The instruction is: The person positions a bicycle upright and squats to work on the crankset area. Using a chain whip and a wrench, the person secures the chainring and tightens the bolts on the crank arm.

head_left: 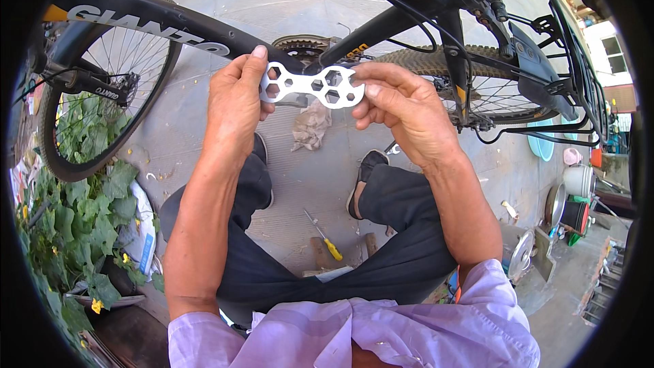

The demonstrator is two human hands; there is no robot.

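Note:
Between my two hands is a flat silver multi-hole hex wrench (297,86), dumbbell-shaped with several hexagonal openings. My left hand (236,92) grips its left end, the thumb lying along the edge. At the other end, my right hand (402,103) pinches the rim between thumb and fingers. Just behind the wrench stands a black bicycle (225,37); its crank and chainring (303,48) show partly above the tool. A crumpled brown cloth (312,126) lies on the ground below the wrench.
A yellow-handled screwdriver (332,249) lies between my legs, and a metal wrench (394,148) by my right shoe. Leafy plants (82,225) grow at the left under the bicycle's wheel. Buckets (578,180) and a light-blue basin (541,142) stand at the right.

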